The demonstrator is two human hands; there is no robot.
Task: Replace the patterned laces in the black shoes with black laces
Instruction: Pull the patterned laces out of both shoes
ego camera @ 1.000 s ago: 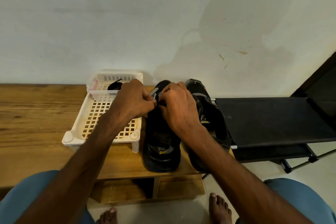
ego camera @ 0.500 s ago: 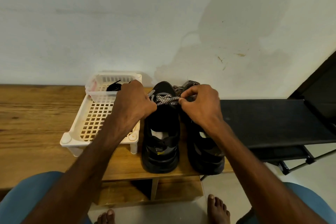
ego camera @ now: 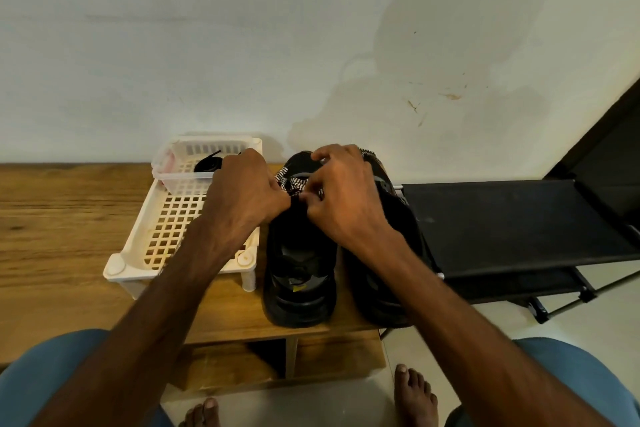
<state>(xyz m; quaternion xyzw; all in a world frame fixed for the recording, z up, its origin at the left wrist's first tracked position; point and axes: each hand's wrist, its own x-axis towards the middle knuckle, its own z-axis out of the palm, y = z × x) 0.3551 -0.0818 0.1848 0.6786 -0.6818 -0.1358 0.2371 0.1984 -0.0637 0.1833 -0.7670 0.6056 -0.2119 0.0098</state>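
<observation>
Two black shoes stand side by side on the wooden bench, heels toward me. The left shoe (ego camera: 299,263) carries a black-and-white patterned lace (ego camera: 292,184) across its top. My left hand (ego camera: 242,191) pinches that lace from the left. My right hand (ego camera: 341,199) pinches it from the right, fingers curled, and covers much of the right shoe (ego camera: 388,291). A black lace (ego camera: 207,163) lies coiled in the far end of the white basket.
The white plastic lattice basket (ego camera: 131,253) sits left of the shoes on the wooden bench (ego camera: 52,236). A black fabric shoe rack (ego camera: 502,218) stands to the right. The wall is close behind. My bare feet rest on the floor below.
My right hand has moved left from the right shoe back over the left shoe's lace. The two hands are close together again.
</observation>
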